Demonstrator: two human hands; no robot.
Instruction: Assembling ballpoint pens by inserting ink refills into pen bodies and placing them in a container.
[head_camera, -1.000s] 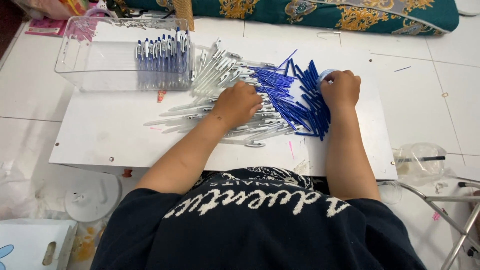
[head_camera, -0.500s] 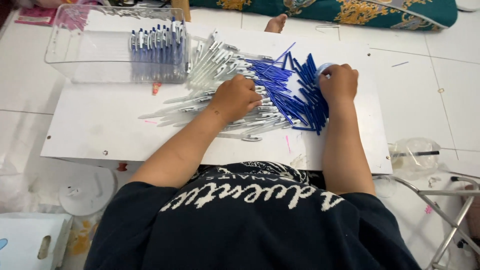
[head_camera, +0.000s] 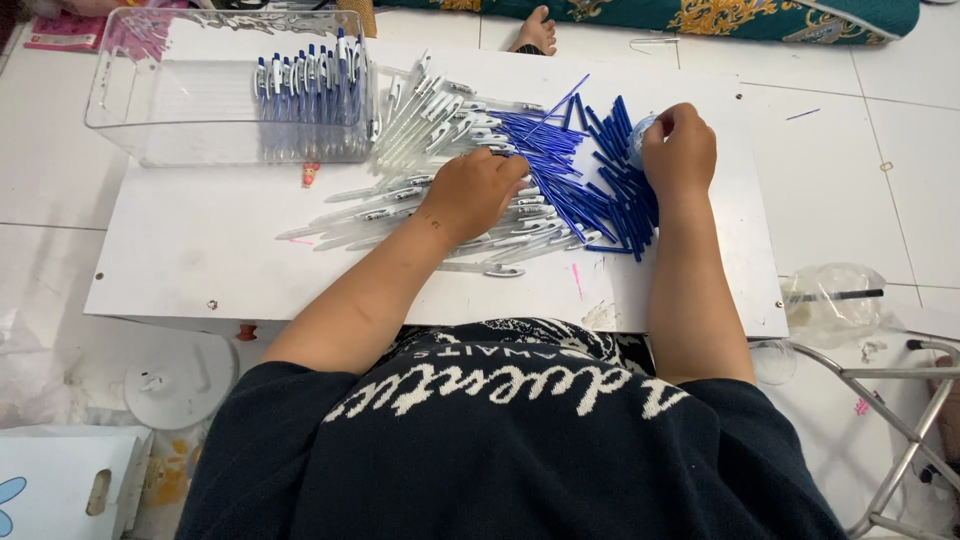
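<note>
Camera view shifts: white board (head_camera: 200, 250) sits lower in frame, far edge now visible, bare foot (head_camera: 533, 30) comes into view beyond it. Left hand (head_camera: 470, 190) slides slightly farther into clear pen barrels (head_camera: 420, 110). Right hand (head_camera: 680, 148) curls tighter at far right edge of blue refills (head_camera: 590, 180). Piles barely altered.

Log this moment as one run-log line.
left hand: on clear pen barrels | right hand: on blue refills | clear bin: assembled pens
</note>
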